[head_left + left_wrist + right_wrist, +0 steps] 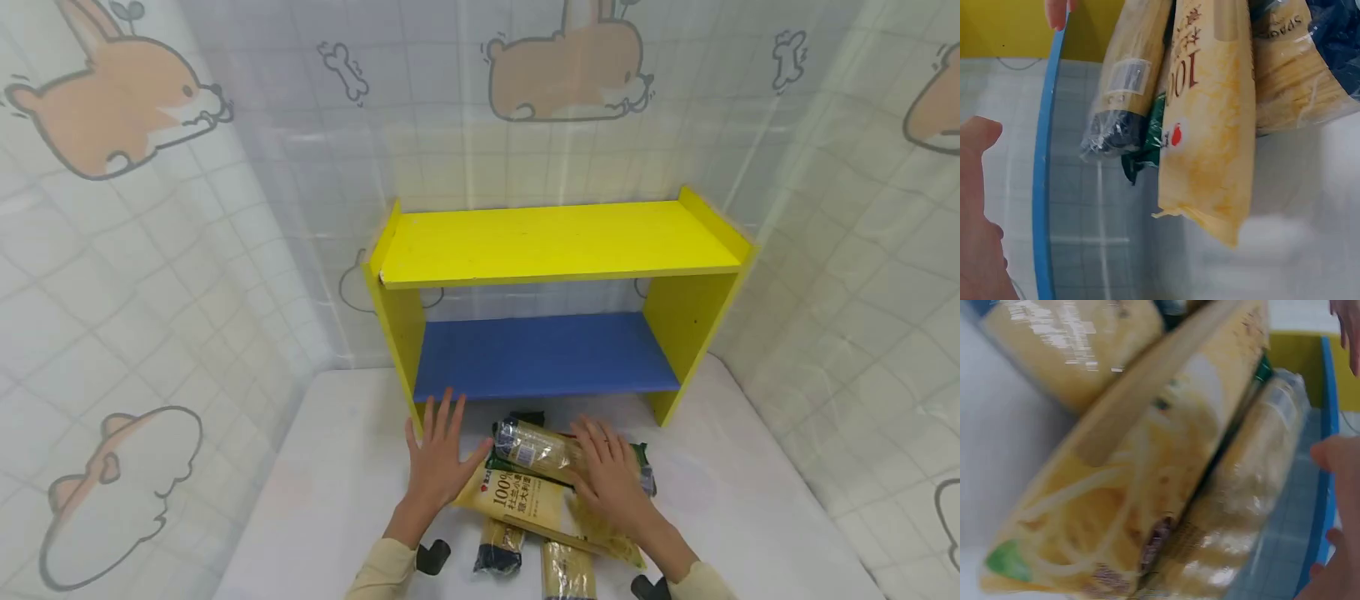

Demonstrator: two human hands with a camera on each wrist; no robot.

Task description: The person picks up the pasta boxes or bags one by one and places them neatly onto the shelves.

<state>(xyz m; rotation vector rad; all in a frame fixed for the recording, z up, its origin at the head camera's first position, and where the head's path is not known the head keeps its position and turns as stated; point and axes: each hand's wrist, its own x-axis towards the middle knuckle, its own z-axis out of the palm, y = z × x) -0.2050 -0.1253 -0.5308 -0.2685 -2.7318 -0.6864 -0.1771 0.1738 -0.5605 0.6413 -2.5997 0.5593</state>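
Packs of pasta lie heaped on the white table in front of the shelf. A clear spaghetti pack with a dark end lies across the top, beside a yellow pasta bag with Chinese print. Part of a green pack shows beneath them in the left wrist view. Two more clear packs stick out at the near side. My left hand, fingers spread, hovers left of the heap with its thumb toward the clear pack's end. Over the heap's right part, my right hand extends its fingers, overlapping the top pack.
Just behind the heap stands a shelf with a yellow top, yellow sides and a blue lower board. Patterned curtains hang at the back and both sides. The white table reaches out on both sides of the packs.
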